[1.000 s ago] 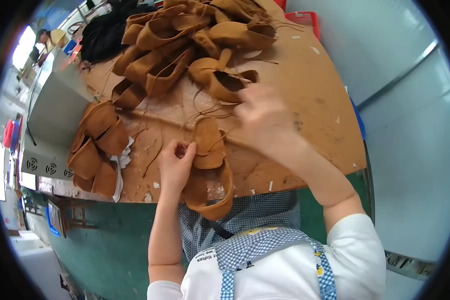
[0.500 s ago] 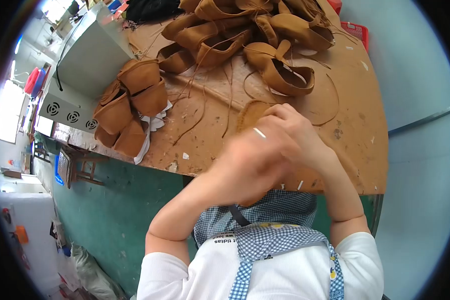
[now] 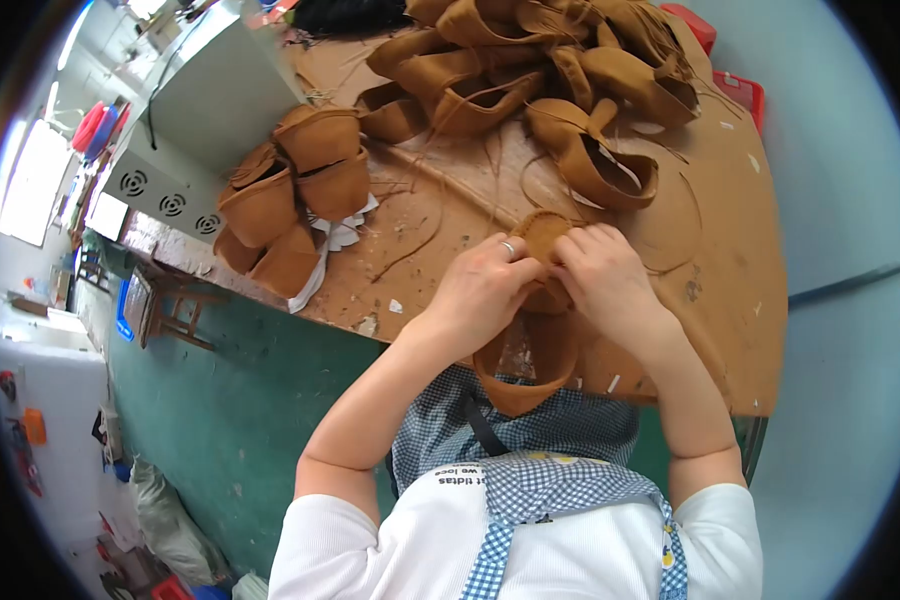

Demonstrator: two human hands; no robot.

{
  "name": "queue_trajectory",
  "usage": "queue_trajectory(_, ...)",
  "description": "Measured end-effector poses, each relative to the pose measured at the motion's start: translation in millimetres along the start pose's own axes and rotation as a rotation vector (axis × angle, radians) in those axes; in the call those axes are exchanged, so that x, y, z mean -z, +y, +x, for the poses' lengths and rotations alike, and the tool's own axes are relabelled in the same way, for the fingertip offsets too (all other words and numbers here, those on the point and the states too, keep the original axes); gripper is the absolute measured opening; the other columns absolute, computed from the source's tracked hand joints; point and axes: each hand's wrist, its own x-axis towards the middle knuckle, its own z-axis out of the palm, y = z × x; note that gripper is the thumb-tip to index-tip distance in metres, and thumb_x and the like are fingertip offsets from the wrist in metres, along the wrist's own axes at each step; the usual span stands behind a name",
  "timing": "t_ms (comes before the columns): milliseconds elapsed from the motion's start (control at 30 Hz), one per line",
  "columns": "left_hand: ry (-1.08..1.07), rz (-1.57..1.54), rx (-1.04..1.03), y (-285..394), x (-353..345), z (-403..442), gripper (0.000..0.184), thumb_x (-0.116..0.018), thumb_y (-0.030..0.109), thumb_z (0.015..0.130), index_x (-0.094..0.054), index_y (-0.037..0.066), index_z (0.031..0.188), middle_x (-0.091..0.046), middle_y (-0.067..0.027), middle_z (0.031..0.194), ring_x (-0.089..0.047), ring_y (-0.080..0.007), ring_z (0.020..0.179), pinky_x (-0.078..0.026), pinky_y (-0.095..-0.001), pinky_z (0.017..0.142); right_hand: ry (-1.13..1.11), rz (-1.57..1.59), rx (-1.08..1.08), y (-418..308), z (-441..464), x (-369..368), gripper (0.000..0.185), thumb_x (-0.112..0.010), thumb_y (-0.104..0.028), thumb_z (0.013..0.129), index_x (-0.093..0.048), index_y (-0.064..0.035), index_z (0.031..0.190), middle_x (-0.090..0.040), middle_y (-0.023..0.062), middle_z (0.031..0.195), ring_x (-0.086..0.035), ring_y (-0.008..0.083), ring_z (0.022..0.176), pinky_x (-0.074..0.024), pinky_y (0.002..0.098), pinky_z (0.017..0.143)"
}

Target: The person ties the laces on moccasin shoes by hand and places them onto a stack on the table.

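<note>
Near the frame's centre, the left hand and right hand are pinching the flap of a brown upper, fingers bunching narrowly (hiding what lies between). Work there is seemingly continuing; other uppers are lying at upper centre, their completeness unclear.

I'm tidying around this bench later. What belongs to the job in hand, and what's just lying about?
Job in hand:
shoe, held by left hand and right hand
likely the shoe pile and shoe stack, similar in colour

Apparently just lying about:
black bundle
red basket
white scrap
</note>
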Motion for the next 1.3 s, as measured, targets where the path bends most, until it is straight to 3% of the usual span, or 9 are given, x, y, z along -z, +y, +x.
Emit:
queue_trajectory(133,0.003,0.033,0.016,-6.5,-4.4,0.4,0.011,-0.076,0.014,0.086,-0.073,0.007,0.094,-0.064,-0.0076,0.089,-0.064,-0.0306,0.089,-0.054,-0.0424,0.077,0.007,0.081,-0.157,0.0,-0.9,8.1,0.018,-0.074,-0.010,0.087,-0.059,-0.0031,0.093,-0.059,0.0130,0.093,-0.067,0.0318,0.085,-0.0560,0.0412,0.071)
queue_trajectory(367,0.156,0.051,0.277,0.1,-19.1,4.4,0.014,-0.077,0.015,0.084,-0.069,0.003,0.087,-0.063,-0.0109,0.084,-0.065,-0.0300,0.078,-0.054,-0.0422,0.070,0.005,0.009,0.005,-30.1,0.5,16.3,0.012,-0.068,-0.004,0.079,-0.064,-0.0042,0.091,-0.058,0.0086,0.091,-0.066,0.0256,0.087,-0.0559,0.0373,0.069)
queue_trajectory(567,0.135,-0.318,0.509,3.2,-16.3,-12.3,0.011,-0.076,0.010,0.088,-0.074,0.000,0.093,-0.064,-0.0103,0.081,-0.063,-0.0206,0.069,-0.050,-0.0333,0.064,0.043,0.050,-0.020,-24.7,-8.4,-5.4,0.011,-0.069,-0.003,0.078,-0.067,-0.0047,0.089,-0.057,0.0077,0.091,-0.065,0.0245,0.090,-0.0557,0.0367,0.069)
queue_trajectory(767,0.263,-0.295,0.415,3.4,-20.7,-23.0,0.008,-0.074,0.002,0.089,-0.075,0.000,0.096,-0.063,-0.0084,0.082,-0.059,-0.0171,0.067,-0.048,-0.0313,0.062,0.160,0.166,-0.081,-25.7,-3.1,-20.8,0.008,-0.071,-0.005,0.082,-0.067,-0.0048,0.089,-0.059,0.0089,0.091,-0.065,0.0275,0.089,-0.0554,0.0389,0.071)
queue_trajectory(867,0.214,-0.352,0.439,2.2,-18.0,-21.1,0.011,-0.075,-0.002,0.086,-0.075,0.001,0.096,-0.062,-0.0066,0.082,-0.055,-0.0150,0.065,-0.046,-0.0296,0.061,0.190,0.207,-0.112,-21.5,-4.3,-24.5,0.005,-0.070,-0.006,0.085,-0.067,-0.0055,0.089,-0.061,0.0094,0.091,-0.066,0.0291,0.089,-0.0551,0.0405,0.072)
queue_trajectory(1167,0.257,-0.311,0.425,-3.4,-29.4,-19.8,0.016,-0.078,-0.001,0.084,-0.077,0.003,0.099,-0.063,-0.0036,0.084,-0.051,-0.0099,0.062,-0.043,-0.0263,0.059,0.199,0.443,-0.292,-23.5,-3.3,-34.7,0.010,-0.071,-0.009,0.087,-0.062,-0.0065,0.090,-0.066,0.0103,0.084,-0.068,0.0319,0.082,-0.0540,0.0437,0.071)
queue_trajectory(1267,0.284,-0.280,0.399,-3.3,-25.4,-21.0,0.015,-0.076,-0.002,0.084,-0.076,0.002,0.098,-0.062,-0.0037,0.084,-0.051,-0.0103,0.061,-0.044,-0.0263,0.058,0.161,0.520,-0.298,-24.5,-4.3,-31.0,0.009,-0.069,-0.011,0.089,-0.064,-0.0058,0.094,-0.068,0.0114,0.092,-0.068,0.0315,0.088,-0.0549,0.0427,0.071)
queue_trajectory(1300,0.297,-0.266,0.378,-2.4,-24.0,-20.9,0.015,-0.076,-0.002,0.083,-0.076,0.002,0.097,-0.062,-0.0037,0.084,-0.051,-0.0105,0.061,-0.044,-0.0264,0.058,0.158,0.379,-0.271,-27.1,-3.2,-25.3,0.009,-0.069,-0.012,0.090,-0.065,-0.0052,0.095,-0.068,0.0118,0.095,-0.068,0.0314,0.091,-0.0553,0.0425,0.072)
